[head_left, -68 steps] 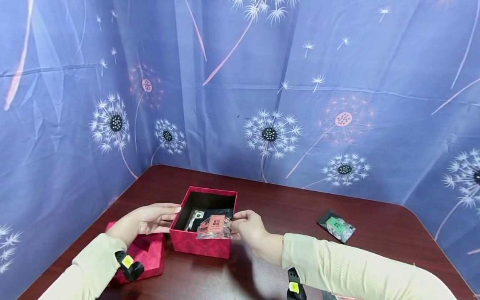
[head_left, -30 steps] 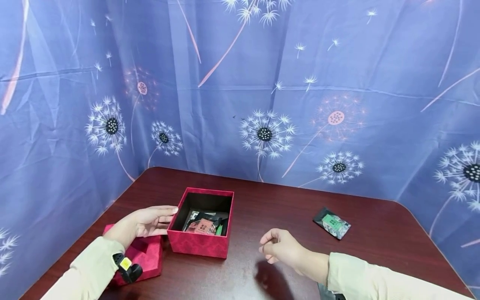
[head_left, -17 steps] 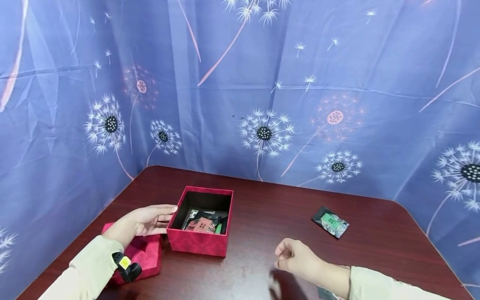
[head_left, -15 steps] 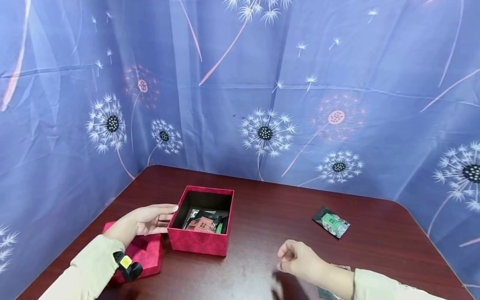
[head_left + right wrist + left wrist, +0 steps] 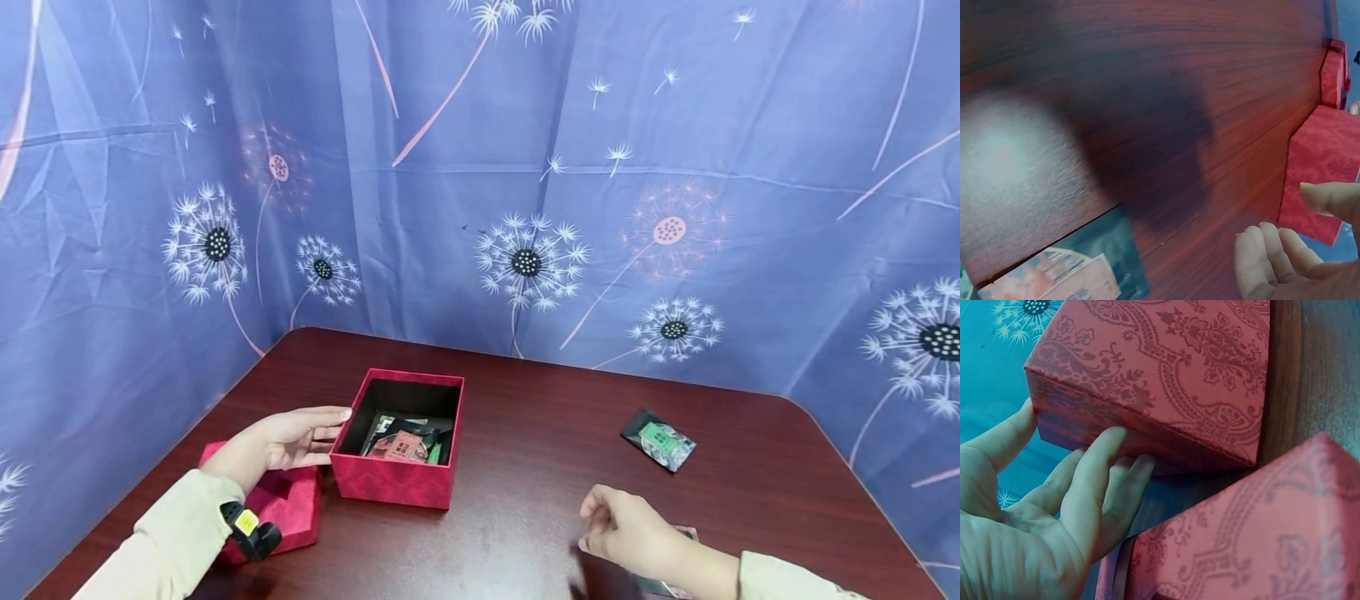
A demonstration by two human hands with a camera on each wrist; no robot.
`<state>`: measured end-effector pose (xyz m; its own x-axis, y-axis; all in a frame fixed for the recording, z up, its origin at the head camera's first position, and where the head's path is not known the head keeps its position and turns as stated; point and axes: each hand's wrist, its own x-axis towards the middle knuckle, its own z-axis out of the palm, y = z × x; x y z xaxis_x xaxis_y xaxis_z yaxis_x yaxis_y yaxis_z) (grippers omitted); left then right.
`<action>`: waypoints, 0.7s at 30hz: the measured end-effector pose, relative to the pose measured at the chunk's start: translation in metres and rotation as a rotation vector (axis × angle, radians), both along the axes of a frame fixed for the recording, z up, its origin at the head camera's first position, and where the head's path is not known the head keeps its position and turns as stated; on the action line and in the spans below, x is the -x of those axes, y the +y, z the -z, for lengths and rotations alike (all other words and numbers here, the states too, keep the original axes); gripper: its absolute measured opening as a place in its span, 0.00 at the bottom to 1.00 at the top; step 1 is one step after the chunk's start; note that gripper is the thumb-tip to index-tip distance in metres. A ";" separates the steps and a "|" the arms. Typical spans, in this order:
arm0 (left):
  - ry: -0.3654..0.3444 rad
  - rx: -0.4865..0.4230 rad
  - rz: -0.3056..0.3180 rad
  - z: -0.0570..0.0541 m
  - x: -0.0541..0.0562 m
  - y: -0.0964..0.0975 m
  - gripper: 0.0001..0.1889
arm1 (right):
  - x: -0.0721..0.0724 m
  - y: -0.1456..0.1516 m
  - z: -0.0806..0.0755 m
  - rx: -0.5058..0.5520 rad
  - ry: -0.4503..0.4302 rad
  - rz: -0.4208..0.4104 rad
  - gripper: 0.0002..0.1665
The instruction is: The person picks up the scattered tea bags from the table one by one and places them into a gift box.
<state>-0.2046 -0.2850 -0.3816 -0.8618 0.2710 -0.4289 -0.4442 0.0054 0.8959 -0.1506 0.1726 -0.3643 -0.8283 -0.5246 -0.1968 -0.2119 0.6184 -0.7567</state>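
the red lid-like piece [image 5: 296, 508] sat left of the red box [image 5: 393, 485]. the left hand [image 5: 285, 440] touched the box's left wall, fingers extended, gripping nothing. the packets [image 5: 405, 446] lay inside the box. well right of the box, the right hand [image 5: 637, 533] was loosely curled, empty; the green-labelled packet [image 5: 660, 440] lay there too. in judgement, a left-hand push could shift the box; a lowered right forearm [image 5: 705, 569] could drag the pink-labelled packet [image 5: 1082, 278] beneath. that packet was partly hidden; overlap obscured the inner packets' count.

The open, four-sided red box [image 5: 393, 483] has dark curly flowers. The hanging blue cloth [image 5: 442, 275] has white and pink dandelions. The wooden table [image 5: 525, 433] is reddish brown.
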 end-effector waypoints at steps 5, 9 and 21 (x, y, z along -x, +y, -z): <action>-0.008 -0.003 -0.016 -0.002 -0.003 -0.003 0.30 | 0.001 0.005 0.006 -0.079 0.028 -0.006 0.13; -0.009 -0.003 -0.022 -0.004 -0.006 -0.006 0.29 | 0.001 0.009 0.011 -0.112 0.018 -0.017 0.13; -0.003 -0.007 -0.036 -0.005 -0.012 -0.017 0.24 | 0.012 0.025 0.010 -0.227 0.060 0.051 0.20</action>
